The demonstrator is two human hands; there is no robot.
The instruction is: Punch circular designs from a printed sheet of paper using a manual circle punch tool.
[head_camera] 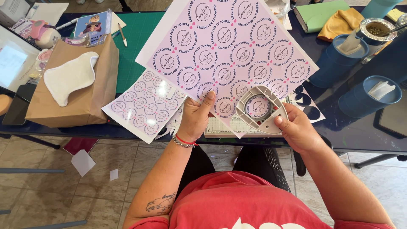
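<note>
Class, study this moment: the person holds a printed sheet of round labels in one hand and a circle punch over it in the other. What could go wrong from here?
1. The punch in the right hand may sit off-centre and clip a label's print.
2. The sheet, pinched only at its lower edge by the left hand, could flop or crease.

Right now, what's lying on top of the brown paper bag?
A white, soft, stocking-shaped pad lies flat on the brown paper bag. Whatever is inside or beneath the bag is covered and cannot be seen.
</note>
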